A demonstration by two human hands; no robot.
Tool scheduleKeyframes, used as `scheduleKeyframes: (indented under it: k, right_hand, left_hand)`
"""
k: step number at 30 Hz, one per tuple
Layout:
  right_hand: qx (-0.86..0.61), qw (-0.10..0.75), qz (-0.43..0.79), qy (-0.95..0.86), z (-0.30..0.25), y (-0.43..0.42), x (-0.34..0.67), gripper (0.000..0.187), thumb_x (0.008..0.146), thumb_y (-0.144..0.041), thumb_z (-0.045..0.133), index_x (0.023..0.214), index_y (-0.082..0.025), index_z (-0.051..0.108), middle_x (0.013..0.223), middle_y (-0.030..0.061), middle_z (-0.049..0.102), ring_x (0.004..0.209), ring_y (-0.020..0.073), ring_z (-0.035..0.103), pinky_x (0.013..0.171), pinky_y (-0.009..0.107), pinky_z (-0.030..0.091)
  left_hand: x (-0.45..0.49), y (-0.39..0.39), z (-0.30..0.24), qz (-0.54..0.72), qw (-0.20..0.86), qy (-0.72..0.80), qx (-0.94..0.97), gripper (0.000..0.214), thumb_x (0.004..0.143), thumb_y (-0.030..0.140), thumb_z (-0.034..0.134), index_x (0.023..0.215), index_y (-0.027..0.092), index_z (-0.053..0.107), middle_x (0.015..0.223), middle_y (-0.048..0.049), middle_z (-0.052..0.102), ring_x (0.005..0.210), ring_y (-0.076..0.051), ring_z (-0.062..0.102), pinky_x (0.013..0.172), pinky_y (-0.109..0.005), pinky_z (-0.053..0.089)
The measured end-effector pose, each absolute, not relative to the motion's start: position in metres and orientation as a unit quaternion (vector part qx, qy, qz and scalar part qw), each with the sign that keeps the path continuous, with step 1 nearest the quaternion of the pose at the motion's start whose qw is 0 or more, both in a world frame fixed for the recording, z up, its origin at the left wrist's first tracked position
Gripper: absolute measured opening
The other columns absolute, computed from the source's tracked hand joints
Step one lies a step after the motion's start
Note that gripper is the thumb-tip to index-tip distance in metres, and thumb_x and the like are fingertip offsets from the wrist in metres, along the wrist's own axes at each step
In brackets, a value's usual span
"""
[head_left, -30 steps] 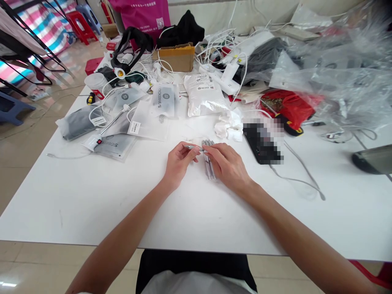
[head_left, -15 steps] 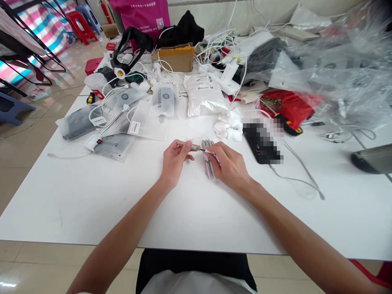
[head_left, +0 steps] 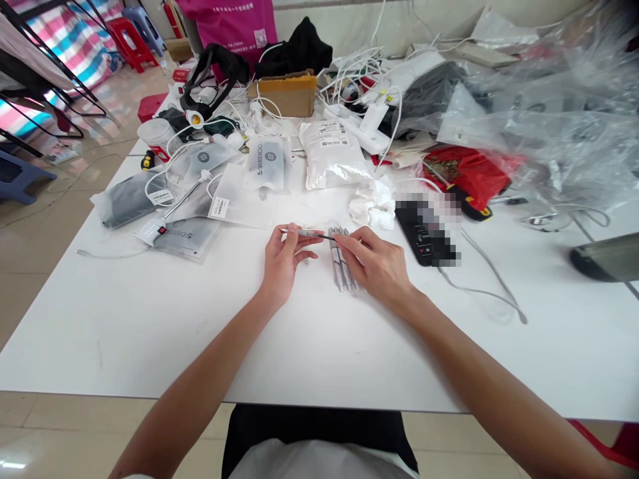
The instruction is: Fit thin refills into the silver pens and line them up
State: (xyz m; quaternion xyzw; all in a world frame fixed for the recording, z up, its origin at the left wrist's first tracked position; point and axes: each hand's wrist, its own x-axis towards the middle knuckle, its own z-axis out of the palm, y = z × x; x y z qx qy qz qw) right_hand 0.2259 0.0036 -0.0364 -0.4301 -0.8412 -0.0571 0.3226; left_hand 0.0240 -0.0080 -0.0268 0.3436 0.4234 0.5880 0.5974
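My left hand point(head_left: 282, 261) is closed around a silver-grey pen point(head_left: 307, 233), thumb on top, the pen lying roughly level and pointing right. From its right end sticks a thin dark rod point(head_left: 327, 237), which looks like the refill. My right hand point(head_left: 374, 261) pinches that rod's far end between thumb and fingers. Whether a small part is also inside the right fingers is hidden. Beneath and beside the right fingers, several silver pens point(head_left: 340, 266) lie side by side on the white table point(head_left: 299, 346), partly covered by the hand.
Behind the hands are crumpled white tissue point(head_left: 373, 203), a white plastic package point(head_left: 334, 156) and frosted pouches point(head_left: 267, 163). A partly blurred black phone point(head_left: 422, 233) lies to the right, near a grey cable point(head_left: 492, 299). Cables, a cardboard box point(head_left: 287, 93) and clear plastic sheeting point(head_left: 549, 126) crowd the back.
The left hand has tilted and shifted slightly left, showing more of the pen. The right fingers have closed around the dark rod's end; the pale piece seen in them earlier is no longer visible.
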Motion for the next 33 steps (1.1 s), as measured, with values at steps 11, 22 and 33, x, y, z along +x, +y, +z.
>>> scheduleKeyframes:
  k: [11, 22, 33]
  right_hand:
    - [-0.417, 0.322, -0.076, -0.847, -0.0422, 0.007, 0.2291, 0.032, 0.106, -0.018, 0.053, 0.13, -0.026, 0.072, 0.096, 0.0023, 0.071, 0.065, 0.0093, 0.058, 0.055, 0.025, 0.035]
    - [-0.405, 0.332, -0.078, -0.848, -0.037, 0.0027, 0.2239, 0.024, 0.105, -0.02, 0.055, 0.121, -0.025, 0.073, 0.093, 0.0021, 0.071, 0.066, 0.0101, 0.06, 0.059, 0.025, 0.039]
    - [-0.416, 0.33, -0.077, -0.844, -0.0366, 0.0038, 0.2235, 0.02, 0.107, -0.033, 0.057, 0.117, -0.02, 0.068, 0.095, 0.0056, 0.074, 0.07, 0.0146, 0.065, 0.064, 0.028, 0.043]
  left_hand:
    - [0.023, -0.0075, -0.0268, 0.582, 0.584, 0.431, 0.367, 0.039, 0.095, 0.058, 0.067, 0.101, 0.022, 0.054, 0.11, -0.0111, 0.078, 0.102, -0.026, 0.077, 0.07, -0.031, 0.057]
    - [0.025, -0.0092, -0.0312, 0.541, 0.619, 0.404, 0.402, 0.032, 0.078, 0.034, 0.09, 0.102, 0.02, 0.073, 0.099, -0.0047, 0.076, 0.092, -0.017, 0.071, 0.087, -0.033, 0.059]
    - [0.0273, -0.0094, -0.0277, 0.525, 0.593, 0.433, 0.43, 0.027, 0.083, 0.043, 0.083, 0.091, 0.018, 0.077, 0.089, -0.0056, 0.072, 0.087, -0.019, 0.069, 0.081, -0.034, 0.057]
